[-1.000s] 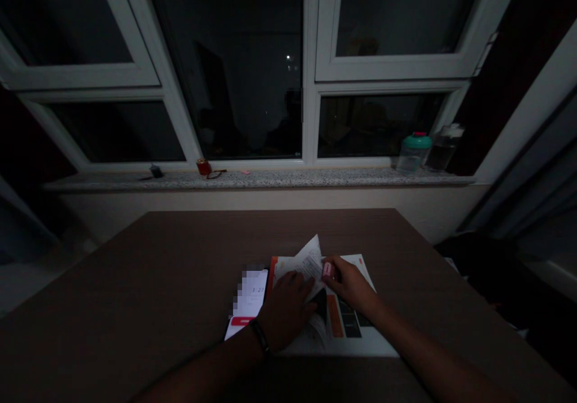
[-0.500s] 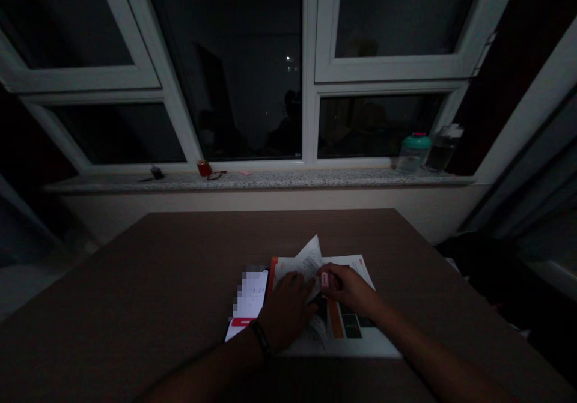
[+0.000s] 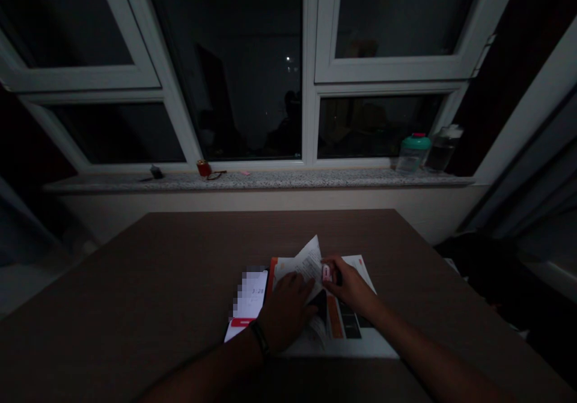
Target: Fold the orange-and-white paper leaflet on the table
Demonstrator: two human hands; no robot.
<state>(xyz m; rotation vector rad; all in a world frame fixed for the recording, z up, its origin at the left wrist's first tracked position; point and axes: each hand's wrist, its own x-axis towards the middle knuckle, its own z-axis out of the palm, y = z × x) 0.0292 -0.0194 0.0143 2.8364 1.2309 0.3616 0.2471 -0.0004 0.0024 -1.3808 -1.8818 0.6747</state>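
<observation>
The left hand (image 3: 289, 308) is lying open over a white printed paper sheet (image 3: 311, 253), apparently steadying it against the white-and-orange rectangular booklet (image 3: 360, 346) on the brown wood-grained counter (image 3: 202, 247); the right hand (image 3: 350, 286) is pinching a small pink block (image 3: 327, 272) beside the sheet, seemingly for fine control.

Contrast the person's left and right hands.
The left hand lies spread over a paper sheet; the right hand grips a small pink object. The left has a dark band at the wrist; the right shows none. Both are over printed pages.
</observation>
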